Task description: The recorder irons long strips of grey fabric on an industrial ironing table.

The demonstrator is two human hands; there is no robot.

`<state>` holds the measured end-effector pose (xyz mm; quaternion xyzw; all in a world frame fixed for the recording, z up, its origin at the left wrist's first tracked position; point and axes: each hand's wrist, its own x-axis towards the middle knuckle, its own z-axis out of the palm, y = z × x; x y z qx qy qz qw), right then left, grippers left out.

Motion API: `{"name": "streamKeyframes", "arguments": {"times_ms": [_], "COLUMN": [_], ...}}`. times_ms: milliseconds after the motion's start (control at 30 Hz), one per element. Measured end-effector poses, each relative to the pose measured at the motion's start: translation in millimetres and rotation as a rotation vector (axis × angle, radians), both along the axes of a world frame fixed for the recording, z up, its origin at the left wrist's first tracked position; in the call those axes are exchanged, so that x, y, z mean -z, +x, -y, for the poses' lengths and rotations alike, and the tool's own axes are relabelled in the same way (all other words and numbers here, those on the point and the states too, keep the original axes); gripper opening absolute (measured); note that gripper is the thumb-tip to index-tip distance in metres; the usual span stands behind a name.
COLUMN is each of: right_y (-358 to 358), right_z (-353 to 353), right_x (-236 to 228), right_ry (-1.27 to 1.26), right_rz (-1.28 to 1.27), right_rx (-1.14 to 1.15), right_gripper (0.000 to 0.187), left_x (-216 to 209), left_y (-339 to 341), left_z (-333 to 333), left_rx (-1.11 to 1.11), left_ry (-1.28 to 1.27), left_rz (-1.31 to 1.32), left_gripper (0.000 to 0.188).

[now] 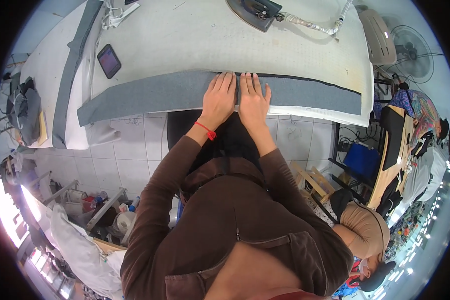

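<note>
A long strip of grey-blue fabric [150,95] lies along the near edge of a pale padded ironing table [185,40]. A dark layer shows along the strip's far edge on the right. My left hand [219,97], with a red string at the wrist, rests flat on the strip near its middle. Right beside it, my right hand [253,97] lies flat on the same fabric, thumb a little apart. Both hands point away from me with fingers stretched out, and neither grips anything. What lies under the palms is hidden.
An iron [255,14] with a wrapped hose stands at the far side. A phone [109,61] lies on the left of the table. Another grey strip [74,75] runs down the left side. A fan [410,52] is at the far right; a person [362,230] sits behind at right.
</note>
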<state>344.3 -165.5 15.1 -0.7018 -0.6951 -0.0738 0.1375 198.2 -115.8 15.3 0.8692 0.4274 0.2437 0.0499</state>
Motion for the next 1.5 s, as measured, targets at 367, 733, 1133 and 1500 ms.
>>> {"name": "streamKeyframes", "arguments": {"times_ms": [367,733,1133,1500], "right_y": [0,1,21,151], "right_z": [-2,-9,-7,-214], "right_x": [-2,-1,-3,-108], "right_ry": [-0.062,-0.116,-0.107,0.339], "right_rz": [-0.239,-0.289,-0.509,-0.513], "right_rx": [0.043,0.074,0.027,-0.144], "right_gripper": [0.048,0.049,0.046,0.047], "left_x": [9,10,6,4], "left_y": [9,11,15,15], "left_z": [-1,-4,-4,-5], "left_rx": [-0.004,-0.001,-0.025,-0.018], "left_ry": [0.002,0.044,0.065,0.029], "left_rz": [0.000,-0.102,-0.065,-0.064], "left_gripper": [0.053,0.052,0.054,0.054]}}
